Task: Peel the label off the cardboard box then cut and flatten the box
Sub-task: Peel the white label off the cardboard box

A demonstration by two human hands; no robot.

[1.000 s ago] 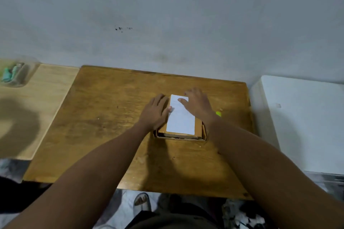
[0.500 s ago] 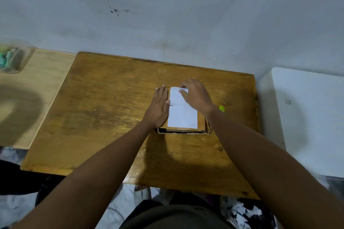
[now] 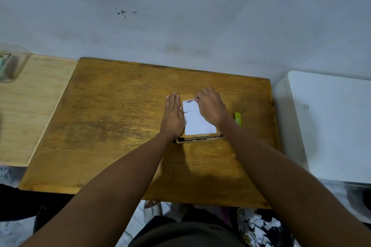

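Note:
A small brown cardboard box (image 3: 200,139) lies flat on the wooden table (image 3: 120,126), with a white label (image 3: 197,124) covering its top. My left hand (image 3: 173,116) lies flat along the box's left side, fingers together, pressing it down. My right hand (image 3: 210,108) is over the box's far right part, its fingertips pinching the label's far edge, which is lifted and curled. A yellow-green utility knife (image 3: 237,118) lies on the table just right of my right wrist, partly hidden.
A lighter wooden board (image 3: 30,106) adjoins the table on the left, with a clear container (image 3: 10,68) at its far corner. A white cabinet (image 3: 331,126) stands at the right. A grey wall runs behind the table.
My right fingertips moved to the label's far edge and lifted it, so it now curls up. My left hand stays pressed on the box's left side. The view shifted slightly.

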